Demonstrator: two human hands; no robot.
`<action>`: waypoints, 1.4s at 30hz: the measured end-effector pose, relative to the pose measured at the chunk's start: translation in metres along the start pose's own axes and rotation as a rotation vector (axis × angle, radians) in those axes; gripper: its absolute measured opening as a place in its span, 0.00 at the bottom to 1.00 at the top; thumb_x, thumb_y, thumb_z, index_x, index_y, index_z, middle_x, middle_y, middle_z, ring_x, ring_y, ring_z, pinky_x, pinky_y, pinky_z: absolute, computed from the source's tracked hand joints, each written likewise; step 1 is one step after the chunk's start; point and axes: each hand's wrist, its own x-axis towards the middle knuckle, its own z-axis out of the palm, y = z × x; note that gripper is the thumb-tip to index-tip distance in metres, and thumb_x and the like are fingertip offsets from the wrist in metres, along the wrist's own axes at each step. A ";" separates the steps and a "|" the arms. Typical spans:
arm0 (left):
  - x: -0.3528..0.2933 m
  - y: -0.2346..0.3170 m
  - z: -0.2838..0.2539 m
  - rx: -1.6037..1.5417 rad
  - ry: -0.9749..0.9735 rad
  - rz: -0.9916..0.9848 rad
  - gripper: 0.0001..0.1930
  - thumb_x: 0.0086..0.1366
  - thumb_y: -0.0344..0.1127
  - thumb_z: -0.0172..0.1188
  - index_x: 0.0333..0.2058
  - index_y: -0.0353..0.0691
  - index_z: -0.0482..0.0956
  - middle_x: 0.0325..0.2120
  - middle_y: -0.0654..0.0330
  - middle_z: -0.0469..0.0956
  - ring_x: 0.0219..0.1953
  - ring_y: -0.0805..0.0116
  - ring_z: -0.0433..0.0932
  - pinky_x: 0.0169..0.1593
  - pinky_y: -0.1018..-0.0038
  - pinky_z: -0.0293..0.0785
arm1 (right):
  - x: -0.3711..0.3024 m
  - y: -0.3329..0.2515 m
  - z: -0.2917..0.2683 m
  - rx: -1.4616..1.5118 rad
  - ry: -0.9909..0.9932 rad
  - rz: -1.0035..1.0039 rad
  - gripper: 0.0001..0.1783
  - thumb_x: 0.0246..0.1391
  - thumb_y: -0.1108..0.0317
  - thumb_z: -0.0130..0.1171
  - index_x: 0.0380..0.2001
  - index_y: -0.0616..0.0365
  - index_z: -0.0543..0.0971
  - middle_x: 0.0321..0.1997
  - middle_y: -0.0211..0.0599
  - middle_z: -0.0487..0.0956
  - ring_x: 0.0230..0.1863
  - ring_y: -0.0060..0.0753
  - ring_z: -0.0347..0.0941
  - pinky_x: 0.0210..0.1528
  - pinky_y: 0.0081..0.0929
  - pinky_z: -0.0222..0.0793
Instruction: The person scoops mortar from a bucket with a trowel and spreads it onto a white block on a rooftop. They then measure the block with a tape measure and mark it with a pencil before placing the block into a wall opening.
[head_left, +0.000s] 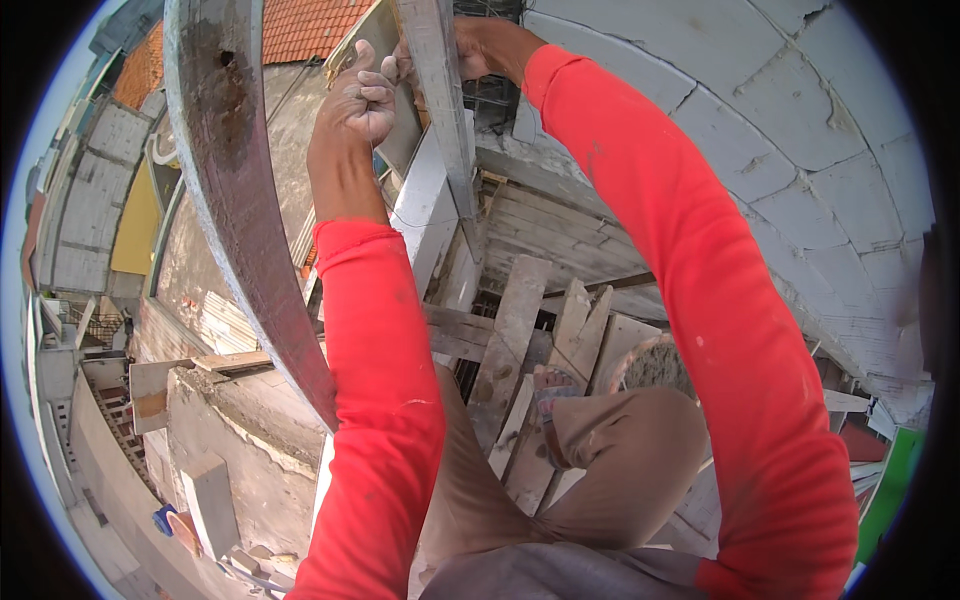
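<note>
My left hand is raised at the top, left of an upright grey board. Its fingers are curled, with one finger and the thumb sticking up. From it hangs a thin dark line, a string or wire, which I cannot tell apart. My right hand reaches behind the same board from the right. That board hides most of its fingers; what look like fingertips show at the board's left side, close to my left hand. A long wooden beam, which has a dark stained hole, curves down left of my left arm.
Below, a bent leg in brown trousers and a sandalled foot rest over loose planks with gaps between. A round bucket of grey mix stands by the knee. A grey block wall rises at right; tiled roofs lie far left.
</note>
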 end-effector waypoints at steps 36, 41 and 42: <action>-0.067 0.094 -0.114 -0.947 -0.395 0.188 0.30 0.75 0.20 0.50 0.72 0.27 0.54 0.58 0.40 0.72 0.61 0.52 0.74 0.66 0.50 0.77 | -0.087 0.023 0.005 0.073 0.192 -0.208 0.20 0.63 0.48 0.70 0.36 0.55 0.86 0.34 0.28 0.82 0.41 0.25 0.78 0.53 0.33 0.77; -0.092 0.021 -0.054 -0.079 -0.038 0.485 0.33 0.77 0.24 0.53 0.74 0.27 0.50 0.68 0.35 0.64 0.71 0.47 0.70 0.65 0.54 0.82 | -0.091 0.020 -0.002 0.106 0.089 -0.152 0.19 0.68 0.48 0.64 0.36 0.53 0.85 0.36 0.26 0.81 0.40 0.25 0.76 0.54 0.33 0.78; -0.103 0.010 -0.040 0.006 -0.006 0.459 0.33 0.78 0.25 0.52 0.75 0.27 0.48 0.69 0.34 0.62 0.72 0.45 0.69 0.66 0.54 0.81 | -0.093 0.018 -0.005 0.116 0.088 -0.084 0.19 0.70 0.48 0.62 0.35 0.51 0.85 0.36 0.25 0.80 0.40 0.24 0.76 0.54 0.32 0.78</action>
